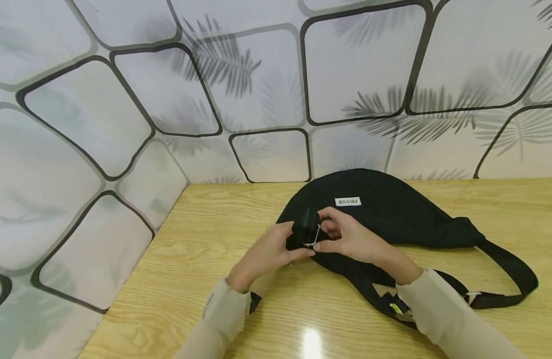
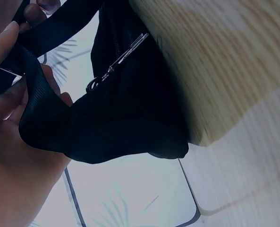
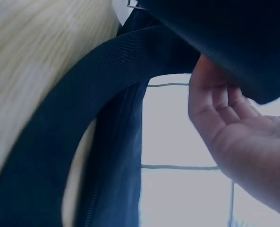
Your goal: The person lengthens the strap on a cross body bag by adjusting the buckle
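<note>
Beige fabric sleeves (image 1: 225,311) nearest us. Our left hand (image 1: 271,248) curls round flat black webbing strap (image 1: 307,220); right hand (image 1: 354,237) pinches it beside thin silver metal buckle (image 1: 310,244), all at left end of crescent-shaped black fabric bag (image 1: 376,224). Guessing webbing's light, bendy, tough; buckle stiff, bit slippery. We'd grip strap flat, buckle by frame sides.

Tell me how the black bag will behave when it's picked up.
The black bag will probably sag rather than hold its shape, as its fabric bunches and creases where it narrows. Its strap likely flexes easily, since it curves into a loop. Rolling seems unlikely, because the bag lies spread out on the table.
</note>
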Demonstrator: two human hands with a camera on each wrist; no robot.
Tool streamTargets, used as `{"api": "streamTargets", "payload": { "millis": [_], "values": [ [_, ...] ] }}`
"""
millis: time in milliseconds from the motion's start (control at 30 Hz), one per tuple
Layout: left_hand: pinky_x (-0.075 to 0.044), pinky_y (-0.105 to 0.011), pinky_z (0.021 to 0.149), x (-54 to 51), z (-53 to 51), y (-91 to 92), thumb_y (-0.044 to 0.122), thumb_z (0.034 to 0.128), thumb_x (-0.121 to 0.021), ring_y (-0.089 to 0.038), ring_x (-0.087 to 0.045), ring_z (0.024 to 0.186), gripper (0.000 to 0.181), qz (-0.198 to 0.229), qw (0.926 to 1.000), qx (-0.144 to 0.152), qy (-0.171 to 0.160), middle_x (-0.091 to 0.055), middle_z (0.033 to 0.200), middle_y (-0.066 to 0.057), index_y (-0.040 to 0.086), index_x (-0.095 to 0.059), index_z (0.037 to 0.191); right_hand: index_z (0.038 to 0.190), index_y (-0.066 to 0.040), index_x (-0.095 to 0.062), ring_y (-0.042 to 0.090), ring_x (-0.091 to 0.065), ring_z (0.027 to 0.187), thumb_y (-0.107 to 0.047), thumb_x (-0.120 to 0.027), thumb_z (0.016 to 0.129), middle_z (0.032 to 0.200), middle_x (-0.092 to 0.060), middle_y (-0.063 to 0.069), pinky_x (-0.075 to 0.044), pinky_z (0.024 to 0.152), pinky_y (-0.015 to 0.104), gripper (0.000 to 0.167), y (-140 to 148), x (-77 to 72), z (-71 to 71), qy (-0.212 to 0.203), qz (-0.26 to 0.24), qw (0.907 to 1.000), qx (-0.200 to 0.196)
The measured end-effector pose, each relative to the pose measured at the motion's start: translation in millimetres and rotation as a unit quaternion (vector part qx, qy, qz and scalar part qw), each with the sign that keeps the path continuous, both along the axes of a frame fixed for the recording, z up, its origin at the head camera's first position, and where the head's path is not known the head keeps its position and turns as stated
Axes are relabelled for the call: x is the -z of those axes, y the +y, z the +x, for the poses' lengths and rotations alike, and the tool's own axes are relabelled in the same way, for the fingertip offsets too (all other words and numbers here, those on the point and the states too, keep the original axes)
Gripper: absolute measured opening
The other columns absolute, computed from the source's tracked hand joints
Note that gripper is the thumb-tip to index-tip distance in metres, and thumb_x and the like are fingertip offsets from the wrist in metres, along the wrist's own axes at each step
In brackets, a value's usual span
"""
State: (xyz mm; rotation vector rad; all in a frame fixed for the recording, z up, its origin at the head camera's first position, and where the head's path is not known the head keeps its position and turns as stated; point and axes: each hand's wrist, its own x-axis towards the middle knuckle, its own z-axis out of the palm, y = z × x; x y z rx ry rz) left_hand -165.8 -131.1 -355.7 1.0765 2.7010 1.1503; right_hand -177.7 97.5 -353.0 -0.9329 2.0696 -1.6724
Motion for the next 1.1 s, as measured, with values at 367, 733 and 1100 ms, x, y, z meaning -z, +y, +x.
{"api": "streamTargets", "payload": {
  "millis": [367,733,1100],
  "values": [
    [-0.041,-0.025,0.065,-1.5,0.5,-0.7,0.018,0.0924,-0.078,-0.010,-0.046,0.071,0.020,-0.020,0.9994,0.006,0.028,-0.051,0.080,0.004,0.007,-0.061,0.094,0.110,0.000,-0.061,0.010,-0.061,0.074,-0.014,-0.086,0.084,0.089,-0.068,0.001,-0.049,0.063,0.028,0.039,-17,-6.2,15.0,0.173,0.119,0.9698,0.124],
    [-0.049,-0.026,0.074,-1.4,-1.2,-5.9,0.014,0.0949,-0.075,-0.014,-0.058,0.085,0.037,-0.023,0.9986,0.042,0.025,-0.068,0.110,-0.009,-0.003,-0.065,0.126,0.112,0.000,-0.064,0.010,-0.063,0.074,-0.017,-0.086,0.084,0.088,-0.068,-0.002,-0.050,0.065,0.029,0.039,-6,-10.5,12.3,0.174,0.125,0.9726,0.090],
    [-0.052,-0.035,0.092,-4.5,-5.4,-14.6,0.012,0.0966,-0.072,-0.024,-0.065,0.106,0.036,-0.046,0.9982,0.029,0.024,-0.067,0.121,-0.014,-0.003,-0.064,0.128,0.108,-0.005,-0.062,0.014,-0.068,0.088,-0.017,-0.083,0.086,0.095,-0.070,-0.002,-0.052,0.076,0.037,0.033,15,-14.8,5.7,0.124,0.135,0.9793,0.086]
  ]
}}
